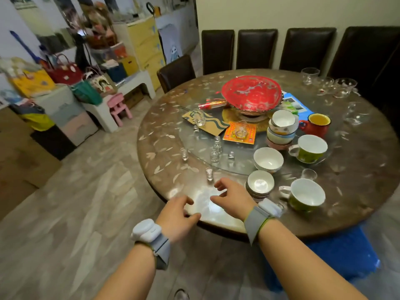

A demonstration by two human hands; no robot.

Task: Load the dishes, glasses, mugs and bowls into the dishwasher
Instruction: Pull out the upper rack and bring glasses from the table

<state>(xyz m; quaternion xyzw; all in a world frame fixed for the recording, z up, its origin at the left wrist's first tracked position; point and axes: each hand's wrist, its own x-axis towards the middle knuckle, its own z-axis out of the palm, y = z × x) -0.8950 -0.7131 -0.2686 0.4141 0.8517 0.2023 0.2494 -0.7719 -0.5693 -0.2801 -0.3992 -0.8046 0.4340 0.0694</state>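
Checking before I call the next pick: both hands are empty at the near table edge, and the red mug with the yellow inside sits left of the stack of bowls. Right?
Not quite. The head view shows the red mug right of the stack of bowls, not left. The rest holds: the left hand and right hand hold nothing at the near table edge.

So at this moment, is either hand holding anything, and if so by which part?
Nothing is held. The left hand and right hand both hover empty with loosely curled fingers over the near edge of the table, short of the small glass.
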